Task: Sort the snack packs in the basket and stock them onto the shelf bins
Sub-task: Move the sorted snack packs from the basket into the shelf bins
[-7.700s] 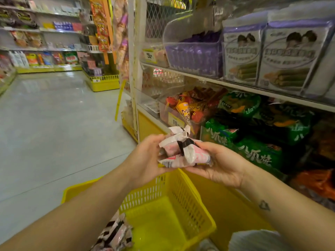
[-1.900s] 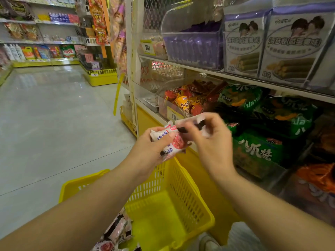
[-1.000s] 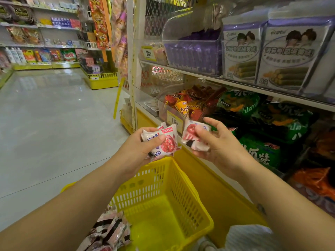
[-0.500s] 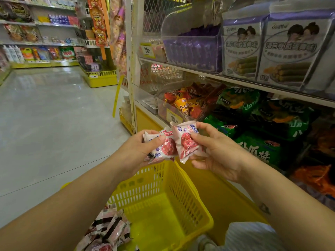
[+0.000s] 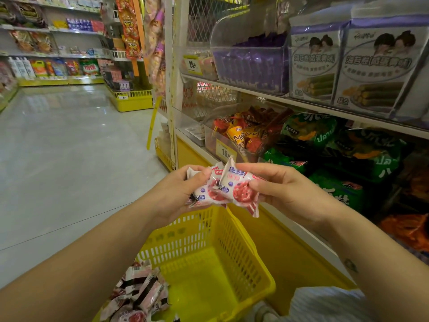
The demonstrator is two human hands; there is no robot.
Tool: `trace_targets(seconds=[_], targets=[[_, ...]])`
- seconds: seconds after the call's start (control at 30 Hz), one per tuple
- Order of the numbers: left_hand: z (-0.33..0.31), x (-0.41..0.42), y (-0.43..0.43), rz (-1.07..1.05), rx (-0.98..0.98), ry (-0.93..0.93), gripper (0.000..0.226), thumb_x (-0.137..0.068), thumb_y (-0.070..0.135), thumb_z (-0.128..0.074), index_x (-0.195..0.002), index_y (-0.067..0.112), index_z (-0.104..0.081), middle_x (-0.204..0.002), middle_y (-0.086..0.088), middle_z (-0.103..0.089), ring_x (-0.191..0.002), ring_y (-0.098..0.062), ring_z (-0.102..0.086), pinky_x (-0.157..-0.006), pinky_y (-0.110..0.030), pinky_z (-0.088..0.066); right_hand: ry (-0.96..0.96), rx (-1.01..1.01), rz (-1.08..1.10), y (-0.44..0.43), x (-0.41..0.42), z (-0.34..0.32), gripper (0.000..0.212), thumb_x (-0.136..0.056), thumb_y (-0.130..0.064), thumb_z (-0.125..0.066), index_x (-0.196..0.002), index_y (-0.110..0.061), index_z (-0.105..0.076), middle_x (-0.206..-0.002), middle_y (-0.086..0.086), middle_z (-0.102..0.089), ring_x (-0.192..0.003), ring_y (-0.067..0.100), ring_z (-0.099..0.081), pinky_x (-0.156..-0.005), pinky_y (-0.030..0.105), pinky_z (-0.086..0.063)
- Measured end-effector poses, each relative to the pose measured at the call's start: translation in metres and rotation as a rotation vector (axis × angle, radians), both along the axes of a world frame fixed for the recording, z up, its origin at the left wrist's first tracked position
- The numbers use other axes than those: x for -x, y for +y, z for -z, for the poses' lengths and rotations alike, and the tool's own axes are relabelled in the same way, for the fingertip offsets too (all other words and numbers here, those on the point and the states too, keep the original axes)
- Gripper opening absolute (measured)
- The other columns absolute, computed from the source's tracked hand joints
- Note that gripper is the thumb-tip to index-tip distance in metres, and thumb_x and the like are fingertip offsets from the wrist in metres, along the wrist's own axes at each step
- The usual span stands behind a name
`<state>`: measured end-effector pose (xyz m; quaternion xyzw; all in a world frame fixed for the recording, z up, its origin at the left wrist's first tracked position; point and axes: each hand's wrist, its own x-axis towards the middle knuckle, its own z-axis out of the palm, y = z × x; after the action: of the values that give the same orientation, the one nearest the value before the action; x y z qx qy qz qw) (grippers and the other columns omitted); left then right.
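Looking down from the head cam: your left hand (image 5: pixel 176 191) grips a few pink snack packs (image 5: pixel 205 190), and your right hand (image 5: pixel 281 189) pinches another pack (image 5: pixel 241 188) overlapping them, hands nearly touching above the yellow basket (image 5: pixel 199 231). Leftover packs (image 5: pixel 141 291) sit in its near-left corner. A clear shelf bin (image 5: pixel 210 141) is just beyond.

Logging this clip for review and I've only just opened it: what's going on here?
A person stands at a shop shelf with both hands above a yellow basket. The left hand grips a small bunch of pink-and-white snack packs, and the right hand pinches one more pack, whose edge overlaps the bunch. More packs lie in the basket's near corner. The shelf bin of cone snacks behind the hands is untouched.
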<state>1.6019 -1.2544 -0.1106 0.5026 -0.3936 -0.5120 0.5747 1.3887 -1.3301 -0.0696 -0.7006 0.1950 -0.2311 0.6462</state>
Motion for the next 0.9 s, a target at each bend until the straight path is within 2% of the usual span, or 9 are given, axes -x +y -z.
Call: trace_targets(seconds=[0.07, 0.17, 0.33, 0.47, 0.57, 0.6, 0.67, 0.8, 0.9], targets=[[0.001, 0.005, 0.000, 0.027, -0.009, -0.037, 0.044, -0.071, 0.043, -0.062, -0.103, 0.014, -0.057, -0.090, -0.007, -0.074, -0.079, -0.017, -0.070, -0.063, -0.030, -0.056, 0.044, 0.109, 0.027, 0.004, -0.001, 0.000, 0.027, -0.079, -0.015, -0.064, -0.105, -0.017, -0.070, -0.098, 0.004, -0.074, -0.086, 0.017, -0.069, -0.078, 0.031, -0.056], [0.003, 0.016, 0.000, 0.059, -0.019, -0.107, 0.047, -0.071, 0.051, -0.055, -0.102, 0.017, -0.057, -0.092, -0.005, -0.073, -0.080, -0.016, -0.069, -0.068, -0.032, -0.056, 0.036, 0.229, 0.098, 0.011, -0.010, 0.002, 0.016, -0.081, -0.004, -0.067, -0.094, -0.012, -0.069, -0.087, -0.004, -0.074, -0.078, 0.007, -0.069, -0.066, 0.021, -0.057], [-0.009, 0.021, 0.004, 0.151, 0.013, -0.039, 0.083, -0.067, 0.064, -0.057, -0.124, 0.004, -0.050, -0.111, -0.017, -0.069, -0.100, -0.028, -0.067, -0.086, -0.042, -0.056, -0.050, 0.335, 0.248, 0.011, -0.014, 0.004, 0.017, -0.073, -0.007, -0.075, -0.085, -0.010, -0.065, -0.079, -0.002, -0.070, -0.074, 0.013, -0.069, -0.063, 0.025, -0.057], [-0.013, 0.022, 0.005, 0.106, 0.080, -0.072, 0.064, -0.055, 0.038, -0.079, -0.107, 0.013, -0.053, -0.091, -0.006, -0.074, -0.081, -0.020, -0.071, -0.066, -0.030, -0.057, -0.035, 0.372, 0.341, 0.011, -0.013, 0.006, 0.041, -0.063, -0.032, -0.077, -0.100, -0.020, -0.065, -0.094, -0.004, -0.069, -0.089, 0.019, -0.068, -0.077, 0.042, -0.058], [-0.018, 0.024, 0.004, 0.090, 0.139, -0.060, 0.058, -0.054, 0.031, -0.085, -0.102, 0.016, -0.056, -0.090, -0.005, -0.074, -0.079, -0.019, -0.072, -0.060, -0.025, -0.055, 0.039, 0.153, 0.224, 0.004, -0.005, 0.006, 0.077, -0.062, -0.044, -0.082, -0.129, -0.038, -0.044, -0.129, -0.008, -0.055, -0.112, 0.017, -0.062, -0.089, 0.044, -0.054], [-0.021, 0.025, 0.004, 0.077, 0.164, -0.065, 0.055, -0.057, 0.031, -0.087, -0.100, 0.017, -0.057, -0.092, -0.005, -0.074, -0.080, -0.020, -0.072, -0.060, -0.026, -0.056, 0.036, -0.006, 0.129, 0.004, -0.003, 0.006, 0.080, -0.064, -0.040, -0.084, -0.131, -0.043, -0.039, -0.132, -0.006, -0.055, -0.113, 0.021, -0.062, -0.085, 0.042, -0.056], [-0.024, 0.029, 0.003, 0.043, 0.210, -0.083, 0.051, -0.058, 0.033, -0.086, -0.099, 0.020, -0.058, -0.093, -0.004, -0.074, -0.083, -0.021, -0.072, -0.061, -0.027, -0.056, 0.021, -0.159, 0.005, 0.007, 0.002, 0.004, 0.072, -0.070, -0.025, -0.082, -0.131, -0.031, -0.045, -0.126, -0.002, -0.062, -0.109, 0.024, -0.065, -0.074, 0.036, -0.058], [-0.038, 0.042, 0.003, 0.051, 0.288, -0.119, 0.059, -0.059, 0.033, -0.084, -0.109, 0.028, -0.053, -0.103, 0.002, -0.072, -0.092, -0.016, -0.070, -0.070, -0.028, -0.057, -0.048, -0.137, 0.077, 0.014, 0.012, -0.012, 0.059, -0.064, -0.013, -0.075, -0.120, -0.011, -0.057, -0.113, 0.009, -0.069, -0.097, 0.025, -0.069, -0.073, 0.030, -0.059], [-0.059, 0.055, 0.001, 0.158, 0.340, -0.137, 0.069, -0.066, 0.023, -0.082, -0.121, 0.040, -0.044, -0.120, 0.007, -0.064, -0.105, -0.012, -0.066, -0.076, -0.028, -0.056, -0.042, -0.012, 0.147, 0.019, 0.033, -0.038, 0.060, -0.059, -0.016, -0.078, -0.116, -0.011, -0.061, -0.119, 0.014, -0.065, -0.101, 0.027, -0.067, -0.081, 0.033, -0.058]])
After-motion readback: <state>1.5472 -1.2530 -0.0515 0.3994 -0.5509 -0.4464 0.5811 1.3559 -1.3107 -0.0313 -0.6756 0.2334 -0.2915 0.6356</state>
